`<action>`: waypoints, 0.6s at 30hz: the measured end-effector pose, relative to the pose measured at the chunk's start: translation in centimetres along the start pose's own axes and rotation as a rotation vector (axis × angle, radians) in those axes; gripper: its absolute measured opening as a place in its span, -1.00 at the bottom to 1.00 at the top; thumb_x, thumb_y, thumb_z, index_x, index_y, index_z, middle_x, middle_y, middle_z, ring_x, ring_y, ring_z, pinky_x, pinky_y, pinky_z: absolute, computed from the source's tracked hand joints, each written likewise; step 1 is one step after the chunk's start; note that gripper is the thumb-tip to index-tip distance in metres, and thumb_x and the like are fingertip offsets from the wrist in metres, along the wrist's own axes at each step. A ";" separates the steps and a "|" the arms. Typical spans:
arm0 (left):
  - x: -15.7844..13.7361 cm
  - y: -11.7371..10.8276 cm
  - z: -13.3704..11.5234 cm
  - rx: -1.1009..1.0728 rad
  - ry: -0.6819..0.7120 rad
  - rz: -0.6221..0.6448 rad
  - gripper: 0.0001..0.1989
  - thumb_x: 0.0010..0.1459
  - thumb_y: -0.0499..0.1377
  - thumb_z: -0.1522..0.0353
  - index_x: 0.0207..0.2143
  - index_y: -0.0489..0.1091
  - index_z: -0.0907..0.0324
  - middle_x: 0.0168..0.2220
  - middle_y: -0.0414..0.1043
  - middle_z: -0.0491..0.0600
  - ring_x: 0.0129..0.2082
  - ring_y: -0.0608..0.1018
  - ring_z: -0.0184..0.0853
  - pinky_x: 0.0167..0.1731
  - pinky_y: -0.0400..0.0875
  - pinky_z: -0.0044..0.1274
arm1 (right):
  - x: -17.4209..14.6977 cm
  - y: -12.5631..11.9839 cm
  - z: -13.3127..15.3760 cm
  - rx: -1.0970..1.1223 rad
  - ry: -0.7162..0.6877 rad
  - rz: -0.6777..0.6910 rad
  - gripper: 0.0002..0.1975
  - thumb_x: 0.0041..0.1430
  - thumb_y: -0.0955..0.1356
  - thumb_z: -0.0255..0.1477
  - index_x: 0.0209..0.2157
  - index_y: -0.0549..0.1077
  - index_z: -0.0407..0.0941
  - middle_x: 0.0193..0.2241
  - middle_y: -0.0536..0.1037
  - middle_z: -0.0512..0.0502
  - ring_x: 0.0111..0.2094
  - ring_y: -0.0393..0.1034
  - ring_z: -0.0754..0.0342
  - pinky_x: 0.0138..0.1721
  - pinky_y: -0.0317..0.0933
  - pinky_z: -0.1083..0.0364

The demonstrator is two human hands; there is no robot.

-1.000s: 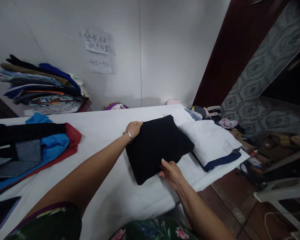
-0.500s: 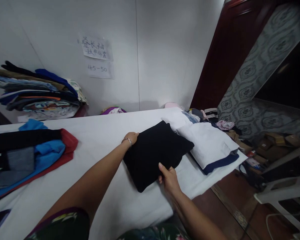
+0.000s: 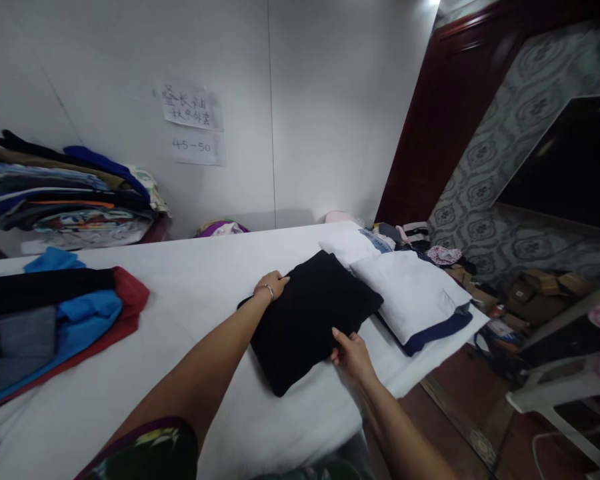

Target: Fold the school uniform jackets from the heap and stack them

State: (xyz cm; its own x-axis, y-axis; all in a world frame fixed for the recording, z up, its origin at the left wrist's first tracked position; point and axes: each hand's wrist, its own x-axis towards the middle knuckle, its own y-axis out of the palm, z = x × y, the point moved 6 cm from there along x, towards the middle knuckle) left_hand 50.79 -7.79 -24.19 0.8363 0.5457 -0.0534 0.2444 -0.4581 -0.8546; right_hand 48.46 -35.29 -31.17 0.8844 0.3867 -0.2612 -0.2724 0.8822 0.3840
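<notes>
A folded black garment (image 3: 313, 320) lies on the white-covered table in front of me. My left hand (image 3: 274, 285), with a bracelet at its wrist, is at the garment's back left edge, its fingers closed on the cloth. On the near right edge, my right hand (image 3: 354, 355) pinches the fabric, thumb on top and the other fingertips partly hidden under it. Just right of the garment sits a stack of folded clothes with a white piece (image 3: 407, 287) on top and a navy piece (image 3: 437, 333) beneath.
Loose blue, red, black and grey clothes (image 3: 87, 310) lie at the left of the white table (image 3: 195, 400). Behind them rises a tall pile of folded clothes (image 3: 75, 193). Paper notes (image 3: 193, 107) hang on the wall. A white stool (image 3: 555, 387) and cardboard boxes (image 3: 540, 287) stand right.
My left hand has shifted inward along the garment's back edge, and a small black corner now shows left of its wrist. The right hand keeps its pinch. The camera view has shifted slightly.
</notes>
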 end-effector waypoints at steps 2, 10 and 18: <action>-0.1 0.1 0.1 0.006 0.004 0.013 -0.65 0.12 0.04 0.14 -0.30 0.45 0.20 -0.17 0.52 0.14 -0.15 0.53 -0.15 -0.20 0.35 -0.43 | 0.0 -0.4 -0.9 -0.031 0.047 0.006 -0.53 -0.22 0.51 -0.11 -0.56 0.29 -0.15 -0.74 0.41 0.03 -0.78 0.23 0.23 -0.79 0.02 0.28; -4.9 -2.2 -3.9 0.116 0.292 -0.108 -0.41 0.16 -0.05 0.02 0.15 0.20 0.13 0.23 0.17 0.08 0.22 0.19 -0.15 0.17 0.01 -0.29 | -4.8 1.0 4.9 -0.384 -0.195 0.282 -0.61 0.06 0.36 -0.08 -0.53 0.39 -0.13 -0.67 0.47 -0.02 -0.64 0.33 0.15 -0.59 0.19 0.18; -6.7 1.7 -5.7 0.241 0.369 0.209 -0.34 0.16 -0.13 -0.03 0.25 0.04 0.03 0.33 -0.11 0.08 0.31 -0.04 -0.05 0.16 -0.19 -0.01 | 0.2 11.0 12.1 -1.100 -0.876 0.509 -0.45 0.15 0.30 -0.18 0.18 0.23 0.03 0.28 0.05 -0.03 0.30 -0.18 -0.07 0.25 -0.29 -0.13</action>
State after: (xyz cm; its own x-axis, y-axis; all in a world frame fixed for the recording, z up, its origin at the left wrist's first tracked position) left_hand 48.39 -16.21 -22.40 0.9842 0.1538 -0.0876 -0.0320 -0.3318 -0.9428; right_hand 50.24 -28.72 -16.26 0.4416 0.7792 0.4449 -0.4027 0.6152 -0.6778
